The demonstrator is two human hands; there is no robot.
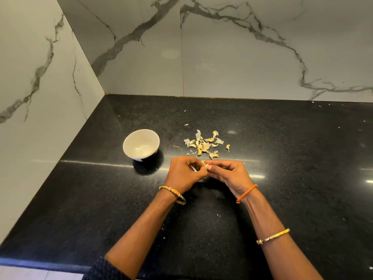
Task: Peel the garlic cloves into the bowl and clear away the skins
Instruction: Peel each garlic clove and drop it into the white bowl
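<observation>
Head view: both hands mid-frame, left hand (182, 171) & right hand (226, 171) pinching one garlic clove (205, 165) betw fingertips. Bowl (141, 143) left of centre looks empty; clove pile (204, 144) w/ skins just above hands. Risk: slick clove pops out onto counter (282, 178), or skin bits scatter further.

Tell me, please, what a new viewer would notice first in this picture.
First, the two hands meeting at the centre: the left hand and the right hand pinch one garlic clove between their fingertips. Just beyond them lies a pale heap of cloves and skins on the black countertop. To its left stands a white bowl, apparently empty.
</observation>
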